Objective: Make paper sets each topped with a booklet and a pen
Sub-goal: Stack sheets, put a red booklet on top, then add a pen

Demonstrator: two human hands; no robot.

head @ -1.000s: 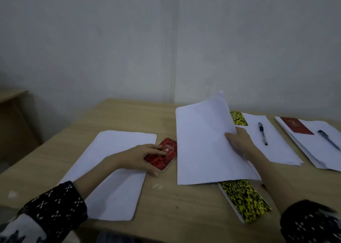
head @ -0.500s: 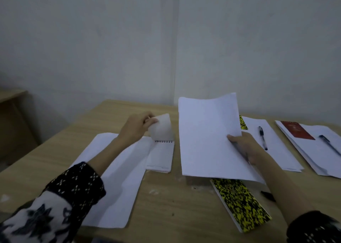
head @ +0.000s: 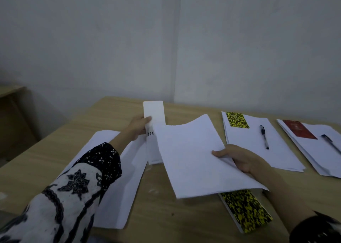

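My left hand [head: 137,127] pinches the flipped-up cover of a small spiral notepad [head: 154,124], which lies open between two paper stacks. My right hand [head: 241,158] grips a sheaf of white paper [head: 191,156], lifted and tilted over the table's middle. Under that sheaf's near edge lies a yellow-and-black booklet [head: 245,208]. A bare paper stack [head: 118,178] sits at the left, under my left forearm. To the right, one paper set [head: 258,150] carries a yellow-black booklet [head: 237,120] and a pen [head: 264,136]. Farther right, another set [head: 324,150] carries a red booklet [head: 299,130] and a pen [head: 331,145].
The wooden table [head: 175,218] ends against a grey wall. A second wooden surface [head: 9,91] stands at the far left, with a gap between it and the table.
My left hand has flipped the notepad's red cover up and back, so its white inside shows. My right hand has lowered and tilted the paper sheaf toward the left.
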